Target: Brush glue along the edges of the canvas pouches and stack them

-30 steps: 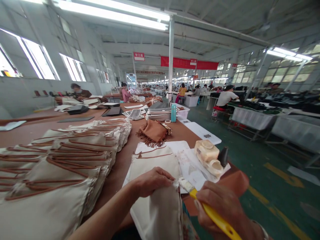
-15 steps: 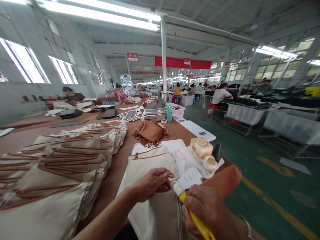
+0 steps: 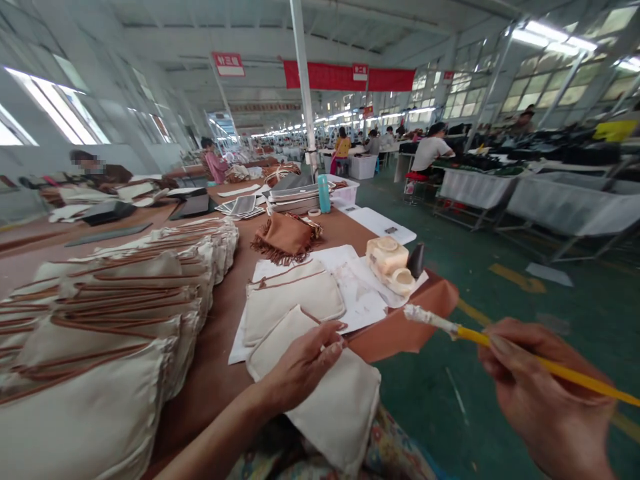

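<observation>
My right hand [image 3: 545, 380] is closed around the yellow handle of a brush [image 3: 480, 335], off to the right over the floor. The brush's pale, clotted bristles point left, apart from any fabric. My left hand [image 3: 307, 363] grips a cream fabric bag piece [image 3: 340, 403] near its right edge; its fingertips are partly hidden. That piece slopes over the table edge toward my lap. Another cream bag piece [image 3: 293, 300] with brown trim lies flat just beyond it, on white paper [image 3: 363, 310].
A glue-stained plastic container [image 3: 386, 253] and a dark cone [image 3: 416, 260] stand by the table's right edge. Stacked cream pieces [image 3: 125, 320] cover the left. Fringed brown fabric [image 3: 286, 235] and a turquoise bottle [image 3: 324, 193] sit farther back. Several people work at other tables.
My right hand has drawn the brush away from the fabric to the right. The held bag piece now lies flatter and spread out under my left hand. The view has tilted down.
</observation>
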A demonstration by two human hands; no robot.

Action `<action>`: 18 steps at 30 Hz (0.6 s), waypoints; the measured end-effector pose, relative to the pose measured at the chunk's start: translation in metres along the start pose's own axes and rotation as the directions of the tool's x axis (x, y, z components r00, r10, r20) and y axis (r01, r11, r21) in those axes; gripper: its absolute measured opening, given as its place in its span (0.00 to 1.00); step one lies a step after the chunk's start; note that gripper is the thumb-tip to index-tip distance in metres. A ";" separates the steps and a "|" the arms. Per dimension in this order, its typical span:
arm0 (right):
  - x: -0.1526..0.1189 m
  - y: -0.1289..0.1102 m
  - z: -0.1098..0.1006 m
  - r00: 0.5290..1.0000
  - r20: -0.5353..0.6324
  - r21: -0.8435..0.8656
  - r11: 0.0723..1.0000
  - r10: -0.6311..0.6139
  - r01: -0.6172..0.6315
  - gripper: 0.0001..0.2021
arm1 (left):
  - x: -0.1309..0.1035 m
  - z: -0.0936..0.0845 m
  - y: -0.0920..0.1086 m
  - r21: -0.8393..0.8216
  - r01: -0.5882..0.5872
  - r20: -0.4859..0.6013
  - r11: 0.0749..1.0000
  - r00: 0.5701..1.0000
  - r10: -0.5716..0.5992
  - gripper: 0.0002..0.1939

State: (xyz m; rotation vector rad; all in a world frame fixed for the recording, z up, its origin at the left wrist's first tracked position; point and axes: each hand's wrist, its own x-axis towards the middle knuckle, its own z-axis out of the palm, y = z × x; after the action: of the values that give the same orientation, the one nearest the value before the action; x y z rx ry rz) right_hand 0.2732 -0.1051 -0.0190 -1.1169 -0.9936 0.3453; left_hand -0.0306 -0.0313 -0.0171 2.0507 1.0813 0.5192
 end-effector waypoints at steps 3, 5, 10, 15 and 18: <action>0.002 0.000 -0.011 0.992 -0.064 0.220 0.971 0.113 -0.096 0.08 | 0.013 0.016 0.011 0.106 -0.074 0.132 0.992 0.989 0.060 0.22; 0.003 0.002 -0.017 0.986 -0.070 0.294 0.948 0.149 -0.123 0.07 | 0.025 0.039 0.010 0.253 -0.119 0.168 0.960 0.983 0.078 0.22; -0.002 0.012 -0.027 0.966 -0.069 0.325 0.921 0.251 -0.216 0.07 | 0.051 0.123 -0.007 0.571 -0.073 0.171 0.818 0.985 -0.032 0.40; -0.010 0.020 -0.031 0.963 -0.071 0.314 0.922 0.260 -0.225 0.07 | 0.056 0.172 -0.015 0.762 -0.064 0.099 0.644 0.995 -0.019 0.35; -0.011 0.023 -0.035 0.950 -0.090 0.302 0.917 0.299 -0.260 0.09 | 0.059 0.172 -0.010 0.750 -0.024 0.061 0.662 0.998 -0.033 0.33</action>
State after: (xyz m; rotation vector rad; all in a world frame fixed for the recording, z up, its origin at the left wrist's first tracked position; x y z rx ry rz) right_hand 0.3000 -0.1230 -0.0470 -1.0010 -0.6384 0.6184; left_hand 0.1071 -0.0527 -0.1340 2.7473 1.4121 -0.0548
